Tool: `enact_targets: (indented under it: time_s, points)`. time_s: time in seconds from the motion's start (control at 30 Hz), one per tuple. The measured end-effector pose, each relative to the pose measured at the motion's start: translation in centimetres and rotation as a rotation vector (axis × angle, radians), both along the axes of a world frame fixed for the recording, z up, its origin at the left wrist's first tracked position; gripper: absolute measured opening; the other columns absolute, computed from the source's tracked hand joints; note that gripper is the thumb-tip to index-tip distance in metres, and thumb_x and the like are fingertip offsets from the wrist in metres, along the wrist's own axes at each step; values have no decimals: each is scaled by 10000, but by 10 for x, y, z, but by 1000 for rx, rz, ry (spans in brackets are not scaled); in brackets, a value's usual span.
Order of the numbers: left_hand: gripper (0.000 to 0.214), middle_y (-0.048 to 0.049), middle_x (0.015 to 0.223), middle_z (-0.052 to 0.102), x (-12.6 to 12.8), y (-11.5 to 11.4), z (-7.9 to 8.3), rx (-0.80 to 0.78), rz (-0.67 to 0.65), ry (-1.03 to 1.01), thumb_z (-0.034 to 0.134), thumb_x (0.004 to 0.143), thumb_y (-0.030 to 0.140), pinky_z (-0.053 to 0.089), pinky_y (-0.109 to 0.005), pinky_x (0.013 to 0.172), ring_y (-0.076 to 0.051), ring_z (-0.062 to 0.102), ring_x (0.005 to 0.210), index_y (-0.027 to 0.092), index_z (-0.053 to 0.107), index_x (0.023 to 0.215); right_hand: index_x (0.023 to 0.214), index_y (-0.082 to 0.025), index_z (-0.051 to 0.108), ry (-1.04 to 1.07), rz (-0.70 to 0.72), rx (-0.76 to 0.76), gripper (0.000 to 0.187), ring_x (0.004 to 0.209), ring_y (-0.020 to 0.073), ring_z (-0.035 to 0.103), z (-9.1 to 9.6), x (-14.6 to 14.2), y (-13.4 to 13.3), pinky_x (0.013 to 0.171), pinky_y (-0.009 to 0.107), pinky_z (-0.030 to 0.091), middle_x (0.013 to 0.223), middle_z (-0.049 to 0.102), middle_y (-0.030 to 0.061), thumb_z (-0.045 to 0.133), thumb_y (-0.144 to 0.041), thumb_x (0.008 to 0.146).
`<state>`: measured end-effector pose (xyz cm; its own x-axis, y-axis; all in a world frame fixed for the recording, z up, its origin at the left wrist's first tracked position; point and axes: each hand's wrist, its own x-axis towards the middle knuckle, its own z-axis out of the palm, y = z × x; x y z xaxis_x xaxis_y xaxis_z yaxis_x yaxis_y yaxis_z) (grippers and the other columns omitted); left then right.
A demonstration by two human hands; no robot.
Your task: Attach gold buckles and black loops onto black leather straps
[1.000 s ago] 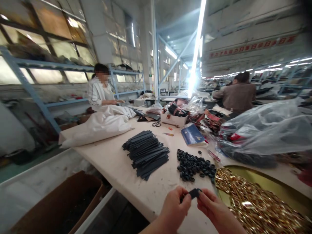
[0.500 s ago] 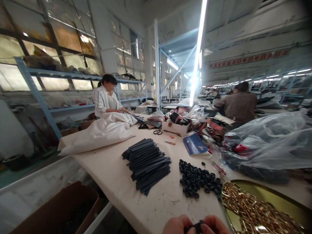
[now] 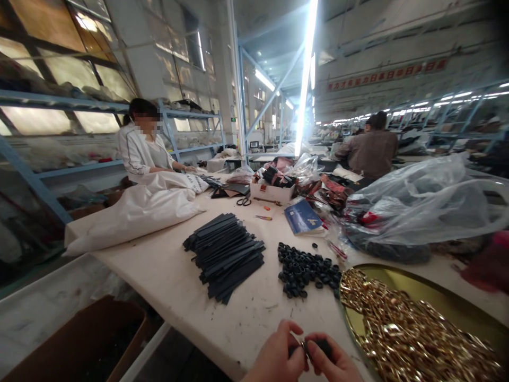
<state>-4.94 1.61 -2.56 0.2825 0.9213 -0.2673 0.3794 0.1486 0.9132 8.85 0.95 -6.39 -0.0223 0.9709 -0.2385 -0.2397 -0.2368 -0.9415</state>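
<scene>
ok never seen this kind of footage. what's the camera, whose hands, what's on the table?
The one view comes from a camera worn on a person's head, looking forward and down, so the two bare hands at the bottom are the wearer's own. The left hand and right hand pinch a small black piece between them. On the white table lie a stack of dark strips, a heap of small black rings and a gold tray full of gold metal parts. Two other people work farther back.

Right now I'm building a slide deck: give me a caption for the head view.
Both hands pinch a small black piece at the table edge, beside black strips, loops and gold hardware.
</scene>
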Motion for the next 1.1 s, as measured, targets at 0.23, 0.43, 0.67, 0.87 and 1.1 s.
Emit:
enact_targets:
  time_s: [0.23,0.43,0.67,0.87,1.1]
  points:
    - [229,18,610,565,0,-13,8,40,-22,118,504,748,390,377,-204,485,-107,508,521,165,494,789,815,-187,620,284,52,-128,327,574,104,490,26,13,-27,587,249,428,719,590,4,665,-467,652]
    - [198,-3,717,622,8,-26,20,170,-46,193,547,724,355,394,-239,611,-143,545,664,167,555,786,740,-166,583,478,227,-232,243,544,64,438,28,19,-45,544,195,381,628,503,-41,675,-383,679]
    - [245,-9,724,616,5,-42,28,-72,-54,-161,573,725,335,392,-206,560,-95,503,600,126,563,852,612,-186,429,95,32,33,306,538,86,454,27,17,-45,564,226,374,548,497,-50,627,-397,712]
    - [231,-4,735,601,-2,-44,24,-156,-53,-218,590,682,235,432,-231,611,-99,533,613,120,578,882,846,-213,457,-420,-52,219,202,492,107,443,20,14,-46,492,236,353,571,465,-66,547,-367,751]
    - [242,6,660,610,-2,-37,18,-299,-111,-222,563,656,184,444,-235,613,-113,559,611,116,589,887,830,-206,500,-800,238,358,159,537,123,483,23,22,-56,512,237,351,600,534,-31,403,-331,839]
